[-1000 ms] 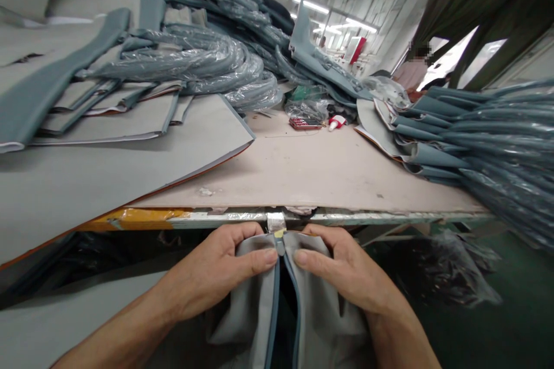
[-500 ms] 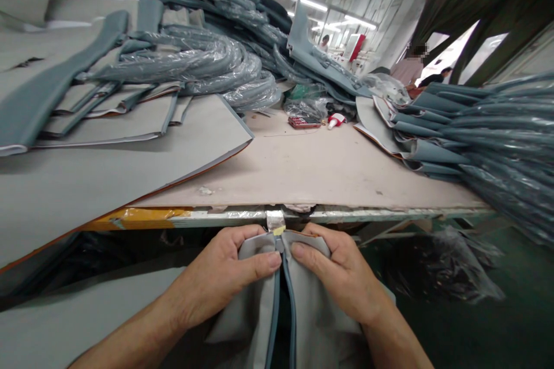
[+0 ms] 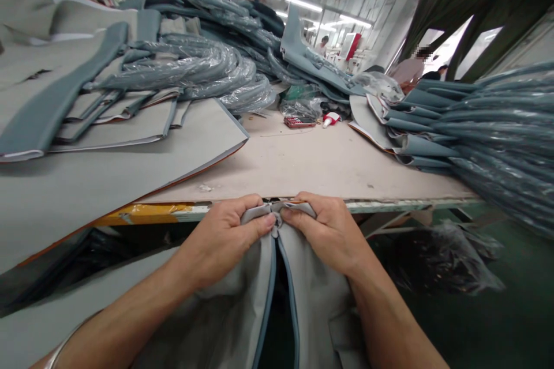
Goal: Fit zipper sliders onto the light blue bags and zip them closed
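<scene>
The left hand [image 3: 225, 236] and right hand [image 3: 326, 230] are both clamped on the top edge of a grey cover [image 3: 242, 305], thumbs and forefingers pinching it where its two halves meet. The fingertips of the two hands nearly touch there. Below the hands the cover hangs down, split by a gap edged with blue piping [image 3: 264, 294] on each side.

Just beyond the knuckles runs the near rim of the surface [image 3: 311, 167], a pale board with a worn metal edge and yellow tape [image 3: 138, 214] to the left of the left hand. Further left, a large grey sheet [image 3: 86, 184] overhangs the rim, with stacked grey panels [image 3: 108, 121] behind it. Well beyond the left hand lies a heap of plastic-wrapped blue-grey tubing [image 3: 194, 66]. Well beyond the right hand, far across the surface, sit a small red box [image 3: 296, 121] and a white bottle with a red cap [image 3: 331, 120]. To the right of the right hand, a pile of blue-grey strips [image 3: 476, 132] spreads over the surface. Another person [image 3: 409, 69] stands in the distance past that pile.
</scene>
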Motion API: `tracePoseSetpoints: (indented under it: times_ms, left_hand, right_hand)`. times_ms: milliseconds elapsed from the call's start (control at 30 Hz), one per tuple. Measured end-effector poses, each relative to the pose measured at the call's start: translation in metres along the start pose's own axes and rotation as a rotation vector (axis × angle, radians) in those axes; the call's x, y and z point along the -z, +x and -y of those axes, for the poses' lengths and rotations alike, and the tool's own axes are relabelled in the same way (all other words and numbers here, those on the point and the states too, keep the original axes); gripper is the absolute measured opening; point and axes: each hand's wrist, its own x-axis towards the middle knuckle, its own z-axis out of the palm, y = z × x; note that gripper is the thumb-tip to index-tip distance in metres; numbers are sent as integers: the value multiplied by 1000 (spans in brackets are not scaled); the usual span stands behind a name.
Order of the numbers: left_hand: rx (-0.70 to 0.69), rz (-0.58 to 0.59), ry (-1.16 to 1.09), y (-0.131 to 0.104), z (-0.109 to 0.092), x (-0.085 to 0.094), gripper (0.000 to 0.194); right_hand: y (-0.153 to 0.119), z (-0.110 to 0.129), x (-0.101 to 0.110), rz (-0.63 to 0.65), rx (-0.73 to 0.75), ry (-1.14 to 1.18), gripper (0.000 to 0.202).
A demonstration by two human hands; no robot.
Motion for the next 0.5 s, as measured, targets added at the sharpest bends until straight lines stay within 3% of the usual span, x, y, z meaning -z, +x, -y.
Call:
tracePoseSetpoints:
  times_ms: [133, 267, 367, 500]
  left_hand:
    - [-154, -68, 252, 10, -12, 9, 28]
    - [-139, -23, 37, 36, -20, 24, 29]
    - [-126, -69, -3, 52, -26, 34, 36]
    - [-168, -72, 60, 48, -41, 37, 35]
  right_hand:
    - [11, -1, 1, -54, 5, -105, 25]
    - [30, 0, 7, -162, 25, -59, 25]
    - [45, 1, 14, -206, 16, 45, 22]
    - [42, 15, 17, -209, -19, 132, 23]
